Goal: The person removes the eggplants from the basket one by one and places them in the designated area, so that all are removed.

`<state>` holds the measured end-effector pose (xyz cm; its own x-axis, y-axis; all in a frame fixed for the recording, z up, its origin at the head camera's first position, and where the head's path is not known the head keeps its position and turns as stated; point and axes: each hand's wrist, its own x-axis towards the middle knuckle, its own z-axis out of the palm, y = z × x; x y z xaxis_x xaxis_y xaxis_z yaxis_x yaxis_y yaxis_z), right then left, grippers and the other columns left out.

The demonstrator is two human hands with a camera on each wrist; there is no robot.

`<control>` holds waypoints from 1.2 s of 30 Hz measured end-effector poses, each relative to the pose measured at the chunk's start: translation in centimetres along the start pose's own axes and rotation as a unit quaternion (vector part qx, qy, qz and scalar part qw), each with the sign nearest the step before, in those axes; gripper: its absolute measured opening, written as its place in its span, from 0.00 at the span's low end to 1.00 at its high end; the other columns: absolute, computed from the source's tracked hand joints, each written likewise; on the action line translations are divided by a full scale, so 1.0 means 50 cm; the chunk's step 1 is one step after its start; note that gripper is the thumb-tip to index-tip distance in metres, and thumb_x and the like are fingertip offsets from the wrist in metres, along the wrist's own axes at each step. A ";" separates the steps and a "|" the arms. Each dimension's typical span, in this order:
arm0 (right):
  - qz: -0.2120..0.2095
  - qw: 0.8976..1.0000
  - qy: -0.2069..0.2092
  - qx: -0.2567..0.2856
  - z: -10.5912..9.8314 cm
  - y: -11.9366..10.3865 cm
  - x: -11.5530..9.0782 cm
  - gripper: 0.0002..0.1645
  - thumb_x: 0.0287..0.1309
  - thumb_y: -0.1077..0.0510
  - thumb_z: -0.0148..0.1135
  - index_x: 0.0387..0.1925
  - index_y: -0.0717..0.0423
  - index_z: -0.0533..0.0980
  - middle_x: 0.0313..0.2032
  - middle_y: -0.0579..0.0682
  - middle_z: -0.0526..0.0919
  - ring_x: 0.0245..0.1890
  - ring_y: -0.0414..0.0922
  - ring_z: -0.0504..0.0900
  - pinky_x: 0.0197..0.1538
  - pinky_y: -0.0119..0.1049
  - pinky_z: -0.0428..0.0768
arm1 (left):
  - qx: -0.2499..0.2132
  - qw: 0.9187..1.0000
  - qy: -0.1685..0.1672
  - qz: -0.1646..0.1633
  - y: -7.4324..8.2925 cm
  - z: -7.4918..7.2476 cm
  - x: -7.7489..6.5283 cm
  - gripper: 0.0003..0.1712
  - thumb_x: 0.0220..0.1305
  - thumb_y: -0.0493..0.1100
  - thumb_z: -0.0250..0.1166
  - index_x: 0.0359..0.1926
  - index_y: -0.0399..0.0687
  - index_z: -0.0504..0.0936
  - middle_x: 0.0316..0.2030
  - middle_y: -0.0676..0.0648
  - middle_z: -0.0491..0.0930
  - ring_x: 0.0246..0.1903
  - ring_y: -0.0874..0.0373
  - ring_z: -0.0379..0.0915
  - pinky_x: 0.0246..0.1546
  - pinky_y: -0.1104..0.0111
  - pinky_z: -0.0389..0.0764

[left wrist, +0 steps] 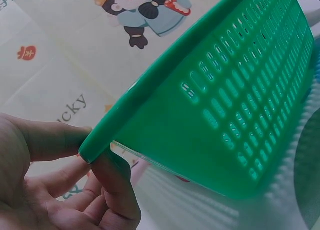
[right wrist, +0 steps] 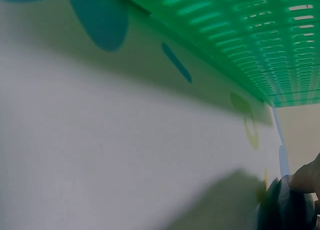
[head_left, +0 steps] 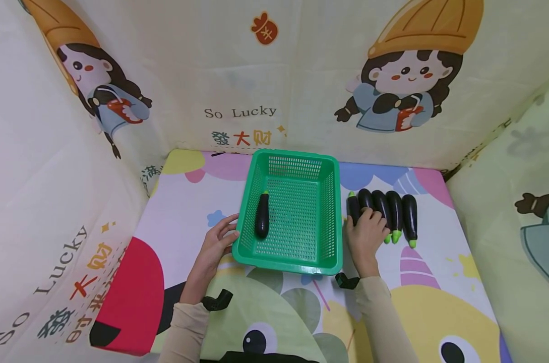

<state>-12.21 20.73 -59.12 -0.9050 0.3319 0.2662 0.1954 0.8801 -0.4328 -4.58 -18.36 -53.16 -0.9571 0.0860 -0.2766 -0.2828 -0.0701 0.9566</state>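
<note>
A green plastic basket [head_left: 340,222] with slotted walls stands on the table, one dark eggplant [head_left: 262,219] lying inside at its left. My left hand [head_left: 214,247] pinches the basket's left rim between thumb and fingers, as the left wrist view shows close up. To the right of the basket, several eggplants [head_left: 409,217] lie side by side in a row. My right hand [head_left: 367,239] reaches over the left end of that row and grips an eggplant [right wrist: 285,205] there, its fingers hiding part of the row. In the right wrist view the thumb lies on dark, glossy skin.
A colourful cartoon-print cloth [head_left: 188,201] covers the table. Printed cloth walls [head_left: 310,116] rise behind it and at both sides. Black wrist mounts [head_left: 217,301] show by both sleeves.
</note>
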 end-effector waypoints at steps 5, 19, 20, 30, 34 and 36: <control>-0.006 1.000 0.008 -0.001 0.001 0.003 0.004 0.26 0.68 0.49 0.66 0.53 0.67 0.73 0.52 0.71 0.76 0.49 0.71 0.72 0.51 0.68 0.67 | -0.002 1.000 0.001 0.001 0.000 0.000 0.000 0.31 0.78 0.42 0.60 0.78 0.53 0.66 0.66 0.31 0.73 0.48 0.57 0.87 0.44 0.70 0.87; -0.003 1.000 0.005 0.009 -0.003 0.002 0.005 0.27 0.68 0.49 0.67 0.55 0.67 0.73 0.53 0.71 0.75 0.49 0.70 0.72 0.52 0.67 0.66 | -0.001 1.000 0.001 0.001 -0.004 0.002 0.001 0.31 0.78 0.42 0.60 0.78 0.53 0.66 0.66 0.30 0.73 0.49 0.57 0.86 0.44 0.70 0.87; -0.002 1.000 0.005 0.009 -0.003 0.002 0.005 0.27 0.68 0.49 0.67 0.55 0.67 0.73 0.53 0.71 0.75 0.49 0.70 0.72 0.52 0.67 0.66 | -0.001 1.000 0.002 0.001 -0.004 0.002 0.001 0.31 0.78 0.42 0.60 0.78 0.53 0.66 0.66 0.30 0.73 0.49 0.57 0.86 0.44 0.70 0.87; -0.006 1.000 -0.001 0.011 -0.011 -0.003 0.004 0.28 0.68 0.48 0.66 0.57 0.67 0.73 0.54 0.71 0.75 0.50 0.70 0.72 0.52 0.67 0.69 | -0.001 1.000 0.000 0.002 -0.005 0.001 0.001 0.31 0.78 0.42 0.60 0.78 0.53 0.66 0.65 0.30 0.73 0.48 0.58 0.86 0.44 0.70 0.87; -0.007 1.000 -0.005 0.015 -0.016 -0.008 0.003 0.29 0.68 0.48 0.66 0.57 0.67 0.73 0.55 0.72 0.75 0.51 0.70 0.73 0.52 0.67 0.69 | -0.002 1.000 0.001 0.002 -0.005 0.001 0.001 0.31 0.78 0.42 0.60 0.78 0.53 0.66 0.66 0.30 0.73 0.48 0.58 0.86 0.44 0.70 0.87; -0.007 1.000 -0.008 0.016 -0.019 -0.010 0.003 0.29 0.69 0.48 0.66 0.58 0.67 0.73 0.55 0.72 0.75 0.51 0.70 0.73 0.53 0.67 0.69 | -0.002 1.000 0.002 0.002 -0.005 0.001 0.001 0.31 0.78 0.42 0.60 0.78 0.53 0.66 0.66 0.30 0.73 0.48 0.58 0.86 0.44 0.70 0.87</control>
<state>-12.07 20.65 -58.04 -0.9134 0.3146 0.2585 0.1717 0.8733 -0.4560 -4.57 -18.29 -53.39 -0.9583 0.0825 -0.2736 -0.2797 -0.0750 0.9572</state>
